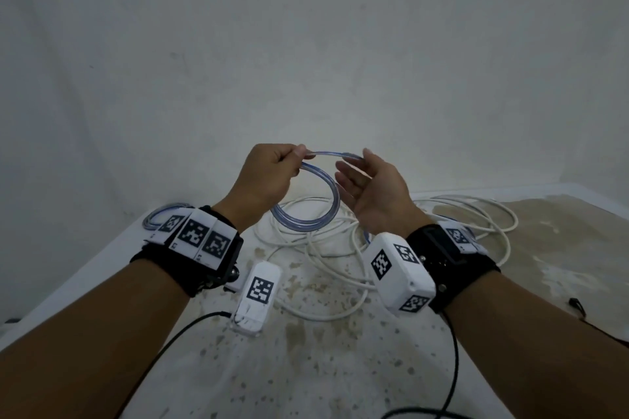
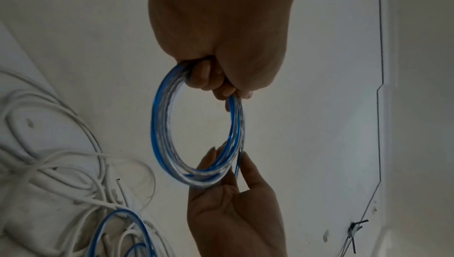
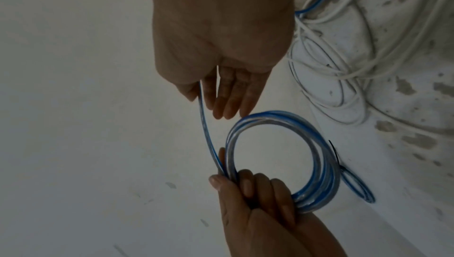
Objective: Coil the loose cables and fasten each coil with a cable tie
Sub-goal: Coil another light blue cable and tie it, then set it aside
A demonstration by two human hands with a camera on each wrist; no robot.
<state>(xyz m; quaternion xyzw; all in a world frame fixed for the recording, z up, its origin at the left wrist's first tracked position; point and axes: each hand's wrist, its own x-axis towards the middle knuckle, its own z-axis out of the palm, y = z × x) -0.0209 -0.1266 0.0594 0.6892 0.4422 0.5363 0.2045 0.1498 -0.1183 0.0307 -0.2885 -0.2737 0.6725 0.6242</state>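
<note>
A clear cable with a blue stripe is wound into a small coil (image 1: pixel 335 192) held in the air above the table. My left hand (image 1: pixel 296 160) grips the coil's top, fingers curled round the bundled turns (image 3: pixel 270 115). My right hand (image 1: pixel 354 167) is close on the right, palm up, fingers nearly straight. Its thumb and forefinger pinch the cable's loose end (image 3: pixel 202 121), which runs from the coil (image 2: pixel 159 125). White cables (image 1: pixel 323 248) lie tangled on the table below.
A second blue coil (image 3: pixel 356 189) with a black tie (image 3: pixel 335 154) lies at the table's left edge. More blue cable (image 2: pixel 115 222) sits among the white ones. Black ties (image 2: pixel 353 231) lie to the right. The stained white table (image 1: pixel 340 367) meets a bare wall.
</note>
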